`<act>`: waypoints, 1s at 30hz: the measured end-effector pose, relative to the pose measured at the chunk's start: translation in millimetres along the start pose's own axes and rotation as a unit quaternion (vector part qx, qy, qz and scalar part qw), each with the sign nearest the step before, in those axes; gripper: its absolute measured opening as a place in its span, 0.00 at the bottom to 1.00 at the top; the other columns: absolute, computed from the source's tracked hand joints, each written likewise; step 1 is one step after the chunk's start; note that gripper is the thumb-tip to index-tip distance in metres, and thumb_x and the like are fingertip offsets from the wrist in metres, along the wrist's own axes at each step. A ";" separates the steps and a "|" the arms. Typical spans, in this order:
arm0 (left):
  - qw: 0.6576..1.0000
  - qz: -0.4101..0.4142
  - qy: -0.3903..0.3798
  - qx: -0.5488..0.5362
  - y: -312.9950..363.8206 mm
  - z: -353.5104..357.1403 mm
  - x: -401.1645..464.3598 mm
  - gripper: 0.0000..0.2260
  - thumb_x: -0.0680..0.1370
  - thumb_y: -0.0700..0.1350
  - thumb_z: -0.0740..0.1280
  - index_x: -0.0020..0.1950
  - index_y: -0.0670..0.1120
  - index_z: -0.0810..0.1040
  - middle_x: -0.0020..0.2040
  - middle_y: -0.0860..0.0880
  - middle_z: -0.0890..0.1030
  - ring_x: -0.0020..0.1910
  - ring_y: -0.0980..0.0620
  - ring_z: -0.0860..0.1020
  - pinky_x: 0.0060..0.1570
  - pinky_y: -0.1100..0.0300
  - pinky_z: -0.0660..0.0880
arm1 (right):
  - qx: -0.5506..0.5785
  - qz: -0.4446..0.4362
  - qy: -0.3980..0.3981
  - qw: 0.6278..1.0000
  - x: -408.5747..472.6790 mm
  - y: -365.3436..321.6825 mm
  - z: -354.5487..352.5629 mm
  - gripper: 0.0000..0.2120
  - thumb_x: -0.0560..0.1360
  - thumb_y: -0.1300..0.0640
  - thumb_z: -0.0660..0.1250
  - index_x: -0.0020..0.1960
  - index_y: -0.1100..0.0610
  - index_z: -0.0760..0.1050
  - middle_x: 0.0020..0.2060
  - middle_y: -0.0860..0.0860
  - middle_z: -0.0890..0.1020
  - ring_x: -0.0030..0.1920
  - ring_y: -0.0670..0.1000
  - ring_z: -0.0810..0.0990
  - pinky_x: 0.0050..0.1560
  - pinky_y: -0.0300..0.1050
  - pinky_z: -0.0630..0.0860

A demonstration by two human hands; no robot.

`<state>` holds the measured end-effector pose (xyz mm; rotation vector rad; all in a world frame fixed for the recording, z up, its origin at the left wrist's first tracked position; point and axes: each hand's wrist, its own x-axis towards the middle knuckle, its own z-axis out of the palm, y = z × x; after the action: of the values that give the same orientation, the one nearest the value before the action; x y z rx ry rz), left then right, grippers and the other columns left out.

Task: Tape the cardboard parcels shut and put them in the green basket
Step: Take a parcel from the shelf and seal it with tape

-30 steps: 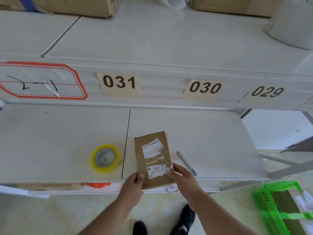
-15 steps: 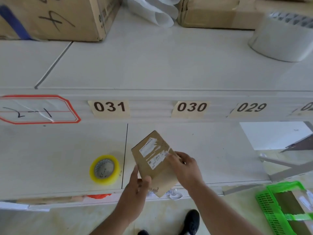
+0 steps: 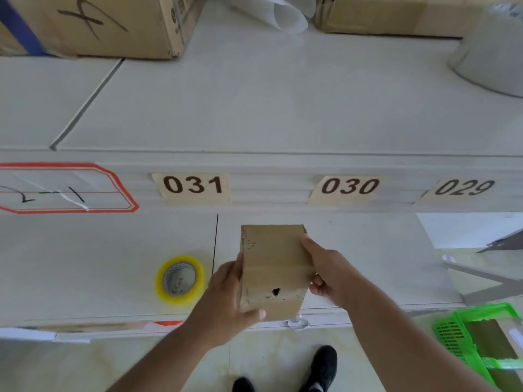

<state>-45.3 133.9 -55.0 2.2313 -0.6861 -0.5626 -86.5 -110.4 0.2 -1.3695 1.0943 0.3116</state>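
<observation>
A small brown cardboard parcel (image 3: 273, 267) is held above the front of the lower white shelf (image 3: 99, 264), plain side up with a small dark hole in it. My left hand (image 3: 226, 301) grips its left edge and near corner. My right hand (image 3: 325, 270) holds its right edge, fingers along the side. A roll of yellow tape (image 3: 180, 279) lies flat on the shelf, left of the parcel. The green basket (image 3: 452, 332) stands on the floor at the lower right with a brown parcel (image 3: 486, 339) inside it.
The upper shelf (image 3: 283, 108) carries large cardboard boxes (image 3: 93, 24), a second box (image 3: 382, 15), rolled white sheets (image 3: 277, 12) and a pale tub (image 3: 492, 52). Labels 031, 030 and 029 line its front edge. My black shoes (image 3: 322, 366) stand on the tiled floor.
The parcel has been lifted and turned over: its label side faced up before, now the plain side does. Both hands shifted along its edges. The view tilted upward.
</observation>
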 end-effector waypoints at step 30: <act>0.948 -0.275 0.061 0.146 -104.6 -17.7 5.4 0.19 0.80 0.55 0.66 0.69 0.51 0.73 0.67 0.48 0.78 0.60 0.42 0.80 0.59 0.50 0.76 | -0.216 -0.128 0.052 0.967 25.1 79.4 -8.6 0.16 0.84 0.49 0.60 0.41 0.57 0.70 0.36 0.50 0.69 0.36 0.49 0.68 0.40 0.48 0.63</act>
<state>0.6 202.0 -122.3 2.7260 -0.0679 -0.6112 -136.6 -108.3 -66.9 -1.9148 0.9521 0.3023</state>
